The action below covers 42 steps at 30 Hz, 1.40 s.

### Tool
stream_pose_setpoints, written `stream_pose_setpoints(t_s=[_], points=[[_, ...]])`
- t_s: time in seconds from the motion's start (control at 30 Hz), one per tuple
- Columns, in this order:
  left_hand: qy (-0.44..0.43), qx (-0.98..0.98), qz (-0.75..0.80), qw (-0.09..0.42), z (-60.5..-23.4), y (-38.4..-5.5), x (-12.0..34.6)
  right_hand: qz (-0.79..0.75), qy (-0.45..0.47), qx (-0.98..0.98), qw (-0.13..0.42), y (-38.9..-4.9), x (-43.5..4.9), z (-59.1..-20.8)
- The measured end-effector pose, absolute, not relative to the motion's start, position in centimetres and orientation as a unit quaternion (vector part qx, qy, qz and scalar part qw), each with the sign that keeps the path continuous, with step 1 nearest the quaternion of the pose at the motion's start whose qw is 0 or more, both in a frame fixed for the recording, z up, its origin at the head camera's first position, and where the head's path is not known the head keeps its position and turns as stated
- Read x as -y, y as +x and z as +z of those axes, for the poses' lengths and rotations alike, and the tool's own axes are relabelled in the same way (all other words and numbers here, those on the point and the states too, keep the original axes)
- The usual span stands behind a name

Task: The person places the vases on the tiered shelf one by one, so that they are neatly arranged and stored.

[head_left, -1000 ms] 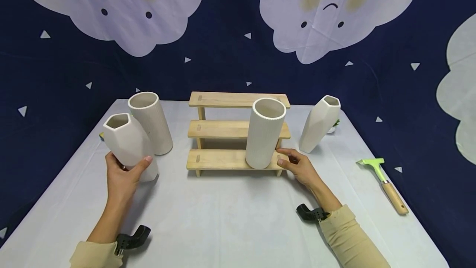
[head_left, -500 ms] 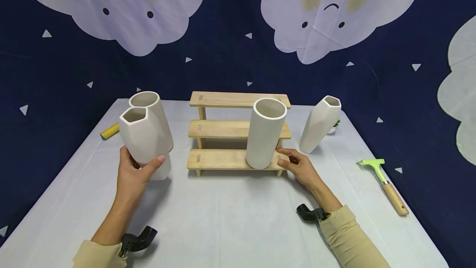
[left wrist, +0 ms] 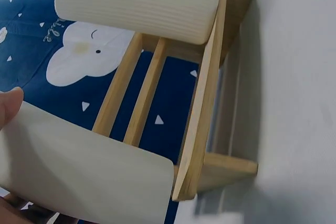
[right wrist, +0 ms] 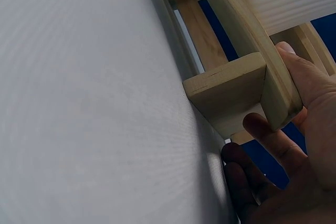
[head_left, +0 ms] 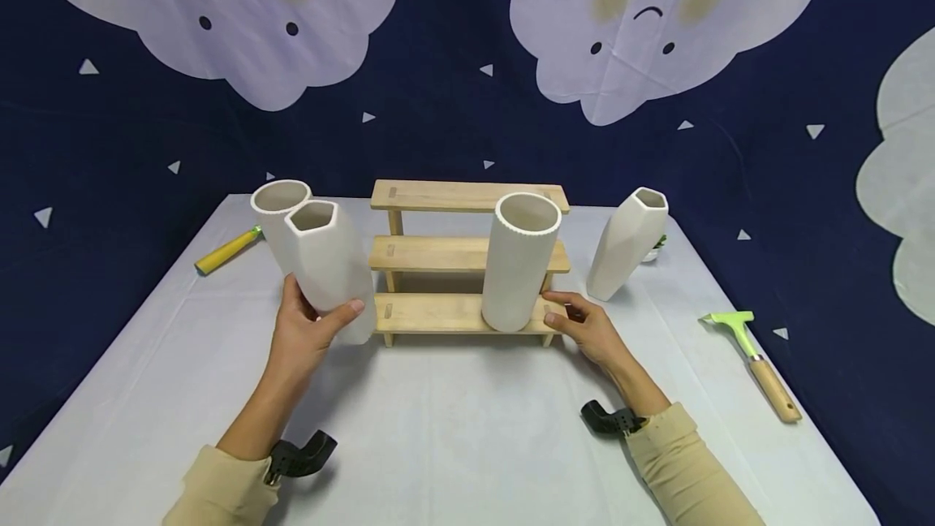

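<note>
My left hand grips a white faceted vase, thumb on its near side and fingers round its left. In the left wrist view this vase is close to the left end of the wooden three-step stand. My right hand pinches the right end of the lowest step; the right wrist view shows its thumb on the board's upper side and fingers underneath. A white ribbed cylindrical vase stands on that step, just left of the right hand.
Another ribbed vase stands at the back left, partly hidden by the held one. Beside it lies a yellow-handled tool. To the right are a second faceted vase, a small potted plant and a green-headed tool with a wooden handle.
My left hand has carried the faceted vase rightward to the stand's left end, uncovering the yellow-handled tool. My right hand has stayed at the lowest step.
</note>
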State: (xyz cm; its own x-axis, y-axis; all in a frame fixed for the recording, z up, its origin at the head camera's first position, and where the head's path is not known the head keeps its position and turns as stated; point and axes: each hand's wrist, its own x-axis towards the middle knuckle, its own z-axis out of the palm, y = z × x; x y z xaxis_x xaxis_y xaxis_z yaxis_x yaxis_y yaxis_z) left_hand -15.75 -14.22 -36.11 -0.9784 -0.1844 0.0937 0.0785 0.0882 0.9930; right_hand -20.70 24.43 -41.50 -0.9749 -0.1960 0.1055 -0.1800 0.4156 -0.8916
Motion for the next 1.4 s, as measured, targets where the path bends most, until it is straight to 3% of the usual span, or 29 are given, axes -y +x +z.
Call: stream_pose_setpoints(t_s=[0.43,1.4], points=[[-0.044,0.715,-0.695,0.058,-36.1,-17.5,11.9,-0.535,-0.112,-0.837,0.004,-20.8,-24.5,-41.9],[-0.089,0.722,-0.686,-0.019,-36.1,-20.6,9.2,-0.542,-0.113,-0.832,0.012,-20.7,-24.5,-41.8]])
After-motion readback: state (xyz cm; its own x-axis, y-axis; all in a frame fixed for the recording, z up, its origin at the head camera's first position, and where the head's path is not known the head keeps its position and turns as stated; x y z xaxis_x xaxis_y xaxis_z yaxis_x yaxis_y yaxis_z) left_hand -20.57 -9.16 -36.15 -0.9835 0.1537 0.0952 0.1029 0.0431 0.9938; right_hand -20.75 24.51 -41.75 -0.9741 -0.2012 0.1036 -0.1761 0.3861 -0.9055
